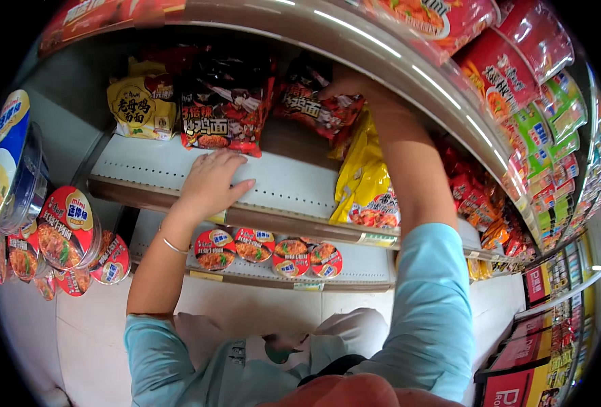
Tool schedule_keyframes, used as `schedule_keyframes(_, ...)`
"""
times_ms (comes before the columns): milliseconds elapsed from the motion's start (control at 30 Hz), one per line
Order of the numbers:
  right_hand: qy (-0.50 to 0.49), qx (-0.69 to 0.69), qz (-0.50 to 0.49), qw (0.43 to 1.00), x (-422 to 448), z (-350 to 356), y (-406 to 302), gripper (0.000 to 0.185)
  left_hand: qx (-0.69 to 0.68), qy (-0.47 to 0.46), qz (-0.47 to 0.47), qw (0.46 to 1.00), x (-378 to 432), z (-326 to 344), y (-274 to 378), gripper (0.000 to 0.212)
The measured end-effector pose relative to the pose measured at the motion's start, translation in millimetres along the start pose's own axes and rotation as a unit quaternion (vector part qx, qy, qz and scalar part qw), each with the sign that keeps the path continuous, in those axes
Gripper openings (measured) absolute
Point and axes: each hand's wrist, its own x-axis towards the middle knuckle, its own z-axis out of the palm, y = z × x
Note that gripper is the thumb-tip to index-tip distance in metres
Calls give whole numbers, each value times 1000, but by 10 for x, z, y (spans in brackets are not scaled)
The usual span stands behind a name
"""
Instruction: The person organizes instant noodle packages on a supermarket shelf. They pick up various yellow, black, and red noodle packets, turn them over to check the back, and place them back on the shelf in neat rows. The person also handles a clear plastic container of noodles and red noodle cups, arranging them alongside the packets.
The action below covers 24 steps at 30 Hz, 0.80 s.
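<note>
My left hand (216,179) rests on the front of a white perforated metal shelf (285,187), its fingertips at the lower edge of a black and red instant noodle packet (219,114). That packet stands at the front of a group of similar ones. My right hand (346,84) reaches deeper into the same shelf and touches another black and red noodle packet (315,107), which is tilted; its fingers are partly in shadow, so its grip is unclear. Below my right forearm stand yellow noodle packets (364,173). A yellow noodle packet (141,107) stands to the left.
The curved edge of an upper shelf (407,56) passes over my right arm. Red noodle cups (215,249) line the lower shelf. More cups (68,229) are stacked at the left. Noodle tubs (504,76) fill the upper right, with red packets (473,198) below them.
</note>
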Motion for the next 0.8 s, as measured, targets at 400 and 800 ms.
schedule_keyframes(400, 42, 32, 39, 998, 948, 778, -77, 73, -21, 17, -2, 1000, 30, -25, -78, 38)
schedule_keyframes(800, 132, 32, -3, 991, 1040, 1096, -51, 69, -49, 12, -2, 999, 81, -19, -56, 37)
